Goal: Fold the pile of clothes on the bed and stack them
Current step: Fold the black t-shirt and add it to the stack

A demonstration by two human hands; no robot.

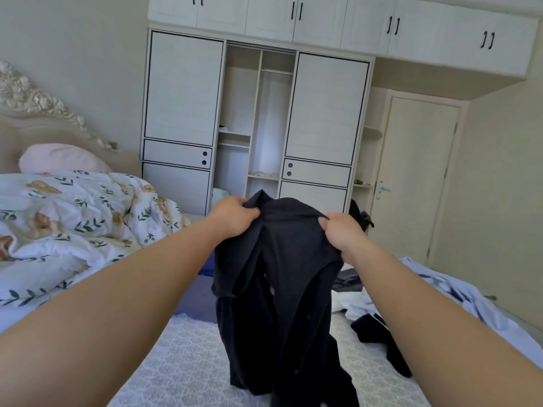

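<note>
Head view shows the bed (188,345) low down, with a messy pile of clothes (440,292) at 4 o'clock. A dark top (282,277) hangs in the middle, its bottom touching the bed. The left hand (235,217) and right hand (340,233) each pinch its top edge. It looks bunched, so it could fold crooked.

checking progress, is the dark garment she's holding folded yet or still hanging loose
Not folded: the dark garment hangs loose and bunched from the left hand and right hand, its lower end trailing onto the bed.
</note>
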